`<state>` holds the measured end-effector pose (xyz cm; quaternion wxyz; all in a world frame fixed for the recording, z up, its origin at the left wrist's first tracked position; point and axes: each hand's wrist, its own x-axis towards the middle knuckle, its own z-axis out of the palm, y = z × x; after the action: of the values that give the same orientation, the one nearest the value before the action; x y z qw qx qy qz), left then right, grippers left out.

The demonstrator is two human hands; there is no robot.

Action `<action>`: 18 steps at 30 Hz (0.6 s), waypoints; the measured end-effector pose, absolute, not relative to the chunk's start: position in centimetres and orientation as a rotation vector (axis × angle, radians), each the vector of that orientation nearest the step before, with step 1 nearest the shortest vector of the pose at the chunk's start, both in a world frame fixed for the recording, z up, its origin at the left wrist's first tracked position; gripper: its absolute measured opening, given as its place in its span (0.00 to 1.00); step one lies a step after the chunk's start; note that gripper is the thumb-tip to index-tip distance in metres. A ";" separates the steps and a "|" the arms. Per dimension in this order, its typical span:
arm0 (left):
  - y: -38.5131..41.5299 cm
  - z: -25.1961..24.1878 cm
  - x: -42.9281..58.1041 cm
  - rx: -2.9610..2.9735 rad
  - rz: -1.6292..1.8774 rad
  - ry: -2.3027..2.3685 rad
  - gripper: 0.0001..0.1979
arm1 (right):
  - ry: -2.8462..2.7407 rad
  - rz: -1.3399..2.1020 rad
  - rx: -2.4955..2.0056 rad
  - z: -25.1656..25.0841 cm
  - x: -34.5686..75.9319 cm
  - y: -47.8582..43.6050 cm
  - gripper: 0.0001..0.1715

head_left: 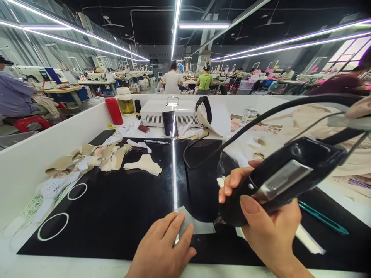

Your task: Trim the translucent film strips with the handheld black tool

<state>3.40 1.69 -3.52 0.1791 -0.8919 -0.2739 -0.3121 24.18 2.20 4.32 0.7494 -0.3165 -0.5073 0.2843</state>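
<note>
My right hand [269, 227] is wrapped around a black corded handheld tool [278, 181] with a metal plate on its side. The tool slants down to the left, and its small metal tip is close to the right end of a pale grey piece of fabric [199, 226]. I cannot tell whether the tip touches the fabric. Flat on that fabric's left end lies my left hand [165, 243], fingers stretched out. Both rest over a glossy black mat [116, 216]. A teal tool with a long handle [323, 218] lies right of my right hand.
Beige scraps [95, 156] and two white rings [53, 227] lie to the left. A white vented box [153, 110], a phone [170, 123], a red bottle [114, 111] and a jar [125, 102] stand at the back. The tool's black cable [240, 133] arches on the right, above beige fabric [310, 119].
</note>
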 end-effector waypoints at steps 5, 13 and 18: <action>1.8 -3.4 3.4 -2.520 -0.873 -0.780 0.21 | -1.099 0.614 -0.705 4.1 24.2 2.3 0.24; 1.7 -3.1 3.5 -2.535 -0.853 -0.783 0.21 | -1.093 0.588 -0.746 4.2 24.0 2.4 0.20; 1.7 -3.2 3.4 -2.542 -0.854 -0.780 0.20 | -1.077 0.618 -0.719 4.4 24.3 1.7 0.22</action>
<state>3.42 1.69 -3.23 0.1734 -0.8965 -0.2750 -0.3011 24.27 1.69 4.36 0.7536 -0.3295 -0.4933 0.2831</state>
